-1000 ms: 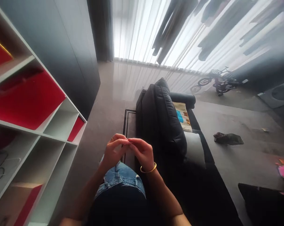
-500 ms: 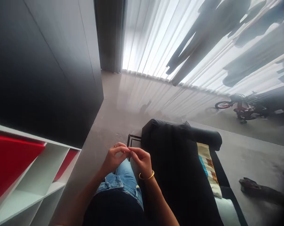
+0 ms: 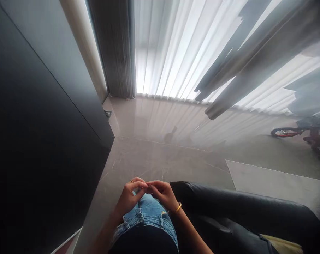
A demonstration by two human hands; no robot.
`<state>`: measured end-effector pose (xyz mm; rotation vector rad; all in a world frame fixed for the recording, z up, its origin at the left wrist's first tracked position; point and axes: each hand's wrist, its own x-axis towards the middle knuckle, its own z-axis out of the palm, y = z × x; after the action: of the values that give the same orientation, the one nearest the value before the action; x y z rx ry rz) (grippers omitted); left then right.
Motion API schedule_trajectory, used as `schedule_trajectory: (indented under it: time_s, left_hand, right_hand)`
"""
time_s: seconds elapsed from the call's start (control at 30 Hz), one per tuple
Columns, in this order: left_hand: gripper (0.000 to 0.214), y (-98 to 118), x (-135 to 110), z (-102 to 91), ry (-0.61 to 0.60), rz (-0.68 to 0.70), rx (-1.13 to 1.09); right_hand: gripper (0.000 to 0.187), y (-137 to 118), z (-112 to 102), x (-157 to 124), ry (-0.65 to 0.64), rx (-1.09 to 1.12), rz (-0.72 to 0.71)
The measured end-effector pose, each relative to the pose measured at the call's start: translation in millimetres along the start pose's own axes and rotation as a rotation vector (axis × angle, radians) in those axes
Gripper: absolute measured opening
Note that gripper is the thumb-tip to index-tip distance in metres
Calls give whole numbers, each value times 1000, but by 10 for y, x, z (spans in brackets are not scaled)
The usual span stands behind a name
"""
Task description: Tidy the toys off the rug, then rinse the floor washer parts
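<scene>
In front of my waist, above my blue jeans (image 3: 152, 209), both hands meet at the fingertips. My left hand (image 3: 132, 194), with a ring on one finger, is closed in a pinch. My right hand (image 3: 164, 194) is closed the same way, its thumb and fingers against the left fingertips. A yellow bangle (image 3: 178, 207) circles the right wrist. Whatever lies between the fingertips, if anything, is too small or hidden to make out.
A tall dark cabinet (image 3: 56, 141) stands on the left. To the right is a black sofa (image 3: 229, 197). Sheer curtains (image 3: 165, 53) hang ahead, with dark clothes (image 3: 242, 70) before them. A small bike (image 3: 287, 132) stands at far right on the grey tiled floor (image 3: 149, 155).
My view has moved forward past the shelves, toward the curtains. The sofa's armrest is now closer on the right, and the bike has shifted rightward. Both hands keep meeting at the fingertips.
</scene>
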<state>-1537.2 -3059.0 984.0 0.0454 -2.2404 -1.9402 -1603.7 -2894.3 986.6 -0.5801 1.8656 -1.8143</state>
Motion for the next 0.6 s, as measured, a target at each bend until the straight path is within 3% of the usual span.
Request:
schedule_trajectory:
  time_s: [0.13, 0.23, 0.3, 0.4, 0.6]
  left_hand:
    - [14, -107, 840, -397, 116, -28, 64]
    - [17, -350, 1455, -705, 186, -88, 74]
    - [19, -537, 1901, -915, 214, -127, 69]
    - [22, -726, 2647, -1249, 235, -189, 73]
    - [29, -726, 4213, -1817, 243, -184, 60]
  right_hand:
    - [27, -143, -226, 1289, -288, -82, -62]
    - [31, -15, -280, 2190, -413, -27, -49]
    - [35, 138, -277, 2727, -374, 22, 1]
    - [43, 332, -273, 3428, -203, 66, 106]
    - [51, 391, -540, 4630, -20, 44, 216]
